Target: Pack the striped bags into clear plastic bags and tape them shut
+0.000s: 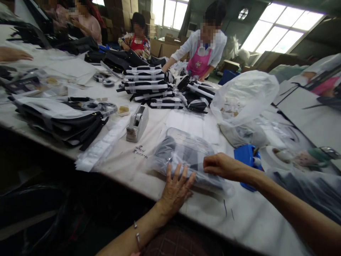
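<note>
A clear plastic bag with a dark folded item inside (183,153) lies on the white table (250,217) in front of me. My left hand (176,188) lies flat on the bag's near edge with fingers spread. My right hand (222,166) is at the bag's right side, fingers curled together and pinching the plastic. A blue tape dispenser (246,156) sits just behind my right wrist.
A grey tape dispenser (137,123) stands left of the bag. Stacks of black-and-white strapped items (149,85) fill the middle of the table, dark bags (61,122) the left edge. A big crumpled clear bag (243,96) rises at right. Other people work at the far side.
</note>
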`<control>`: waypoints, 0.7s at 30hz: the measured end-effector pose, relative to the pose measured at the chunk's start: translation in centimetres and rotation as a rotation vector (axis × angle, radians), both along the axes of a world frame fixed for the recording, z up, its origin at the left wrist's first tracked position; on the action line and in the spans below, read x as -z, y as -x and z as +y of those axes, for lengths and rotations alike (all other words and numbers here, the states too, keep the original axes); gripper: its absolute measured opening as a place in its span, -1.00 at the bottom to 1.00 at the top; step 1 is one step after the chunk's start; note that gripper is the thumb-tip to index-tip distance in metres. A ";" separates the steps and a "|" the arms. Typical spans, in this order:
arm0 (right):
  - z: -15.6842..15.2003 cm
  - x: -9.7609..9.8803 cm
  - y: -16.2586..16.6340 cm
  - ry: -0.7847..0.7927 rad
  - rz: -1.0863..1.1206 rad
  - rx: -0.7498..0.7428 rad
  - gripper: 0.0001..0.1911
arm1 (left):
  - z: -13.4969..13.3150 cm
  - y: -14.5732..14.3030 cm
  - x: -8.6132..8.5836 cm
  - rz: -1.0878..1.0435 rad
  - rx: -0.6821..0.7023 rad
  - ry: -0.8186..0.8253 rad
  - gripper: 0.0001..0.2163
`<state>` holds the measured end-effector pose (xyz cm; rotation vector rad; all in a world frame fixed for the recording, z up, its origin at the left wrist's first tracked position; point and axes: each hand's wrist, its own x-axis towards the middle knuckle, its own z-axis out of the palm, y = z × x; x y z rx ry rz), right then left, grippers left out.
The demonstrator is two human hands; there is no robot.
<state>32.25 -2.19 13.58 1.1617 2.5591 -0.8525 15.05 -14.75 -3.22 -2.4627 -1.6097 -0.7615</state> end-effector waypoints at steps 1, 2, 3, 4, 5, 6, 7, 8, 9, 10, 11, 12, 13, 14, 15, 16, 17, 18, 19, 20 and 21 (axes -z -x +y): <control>-0.3 -0.1 -0.3 0.052 -0.061 -0.040 -0.83 | 0.0 0.0 0.0 0.000 -0.003 -0.006 -0.27; -0.4 0.0 -0.3 0.082 -0.111 -0.082 -0.85 | 0.0 0.0 0.0 0.002 -0.007 -0.013 -0.28; -0.3 0.4 -0.1 0.092 -0.159 -0.121 -0.86 | 0.0 -0.1 0.1 0.005 -0.011 -0.020 -0.29; -0.1 0.9 0.3 0.087 -0.209 -0.151 -0.88 | 0.0 -0.1 0.1 0.010 -0.014 -0.026 -0.29; 0.2 1.5 0.9 0.075 -0.260 -0.174 -0.90 | 0.0 -0.1 0.2 0.017 -0.017 -0.031 -0.29; 0.6 2.2 1.6 0.058 -0.310 -0.197 -0.90 | 0.0 -0.1 0.2 0.024 -0.020 -0.034 -0.29; 1.1 2.8 2.3 0.033 -0.356 -0.225 -0.89 | 0.0 -0.1 0.3 0.032 -0.020 -0.036 -0.29; 1.4 3.3 2.9 0.000 -0.402 -0.266 -0.87 | 0.0 -0.1 0.4 0.040 -0.020 -0.036 -0.29; 1.8 3.6 3.5 -0.035 -0.441 -0.314 -0.85 | 0.0 -0.1 0.4 0.048 -0.018 -0.036 -0.28; 2.0 3.9 4.0 -0.069 -0.472 -0.360 -0.83 | 0.0 -0.1 0.4 0.056 -0.017 -0.034 -0.28; 2.2 3.9 4.3 -0.101 -0.494 -0.399 -0.82 | 0.0 -0.1 0.5 0.062 -0.018 -0.033 -0.29; 2.3 3.9 4.4 -0.129 -0.508 -0.428 -0.81 | 0.1 -0.1 0.5 0.066 -0.020 -0.032 -0.29; 2.4 3.9 4.3 -0.150 -0.509 -0.449 -0.81 | 0.2 -0.1 0.6 0.066 -0.022 -0.034 -0.29; 2.5 3.8 4.1 -0.164 -0.490 -0.461 -0.80 | 0.2 -0.1 0.6 0.065 -0.025 -0.038 -0.29; 2.5 3.8 3.8 -0.175 -0.459 -0.463 -0.79 | 0.3 -0.1 0.6 0.063 -0.026 -0.043 -0.28; 2.6 3.8 3.5 -0.187 -0.428 -0.461 -0.78 | 0.3 -0.1 0.6 0.061 -0.027 -0.045 -0.28; 2.6 3.9 3.1 -0.200 -0.401 -0.452 -0.77 | 0.3 -0.1 0.6 0.059 -0.026 -0.046 -0.28; 2.7 4.0 2.8 -0.212 -0.381 -0.432 -0.76 | 0.3 -0.1 0.5 0.059 -0.023 -0.045 -0.28; 2.7 4.1 2.5 -0.221 -0.367 -0.407 -0.75 | 0.3 -0.1 0.5 0.058 -0.021 -0.043 -0.28; 2.6 4.2 2.4 -0.227 -0.365 -0.378 -0.75 | 0.2 -0.1 0.4 0.057 -0.019 -0.039 -0.28; 2.5 4.3 2.4 -0.231 -0.368 -0.354 -0.75 | 0.2 -0.1 0.4 0.056 -0.017 -0.037 -0.27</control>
